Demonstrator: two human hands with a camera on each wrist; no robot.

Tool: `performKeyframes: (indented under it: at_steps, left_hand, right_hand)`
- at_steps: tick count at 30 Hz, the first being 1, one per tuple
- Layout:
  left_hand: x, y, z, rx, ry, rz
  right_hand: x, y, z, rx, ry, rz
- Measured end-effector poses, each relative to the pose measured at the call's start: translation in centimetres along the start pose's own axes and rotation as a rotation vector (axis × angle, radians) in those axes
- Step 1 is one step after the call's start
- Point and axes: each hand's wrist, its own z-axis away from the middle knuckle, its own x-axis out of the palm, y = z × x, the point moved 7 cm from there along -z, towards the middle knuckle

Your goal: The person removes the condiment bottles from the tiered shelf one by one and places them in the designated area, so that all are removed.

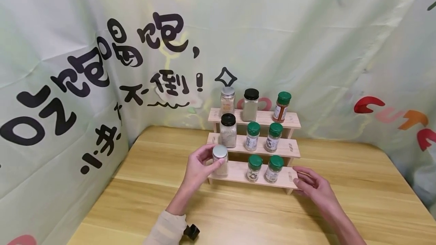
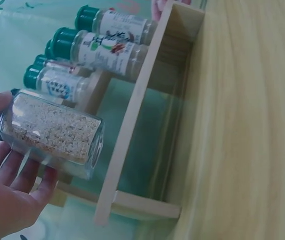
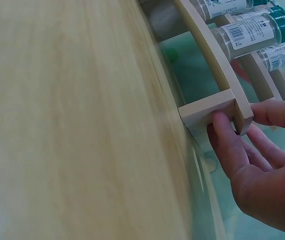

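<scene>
My left hand (image 1: 201,165) grips a square glass jar (image 1: 222,166) with a silver lid, at the left end of the rack's lowest tier. Pale grains fill much of the jar (image 2: 52,127) in the left wrist view, where a gap shows between its base and the board's front edge. With thumb and fingers, my right hand (image 1: 316,188) holds the right end of the lowest tier of the wooden rack (image 1: 235,167). The right wrist view shows those fingers (image 3: 230,145) against the end leg and board.
Two green-capped spice jars (image 1: 253,169) stand on the lowest tier. A black-lidded jar (image 1: 228,131) and two green-capped ones fill the middle. Silver-, black- and green-lidded jars (image 1: 251,105) line the top. A printed curtain (image 1: 306,48) hangs behind the wooden table (image 1: 238,214).
</scene>
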Motion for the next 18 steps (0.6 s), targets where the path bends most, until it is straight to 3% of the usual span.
performKeyframes:
  at_steps: [10,18]
  left_hand:
    - [-2.4,0.6,-0.2,0.003,0.069,-0.050]
    - [-4.1,0.7,-0.7,0.005,0.121,-0.029]
  right_hand:
    - [0.1,0.2,0.0,-0.014,-0.005,-0.004]
    - [-0.1,0.0,-0.1,0.001,-0.008,-0.023]
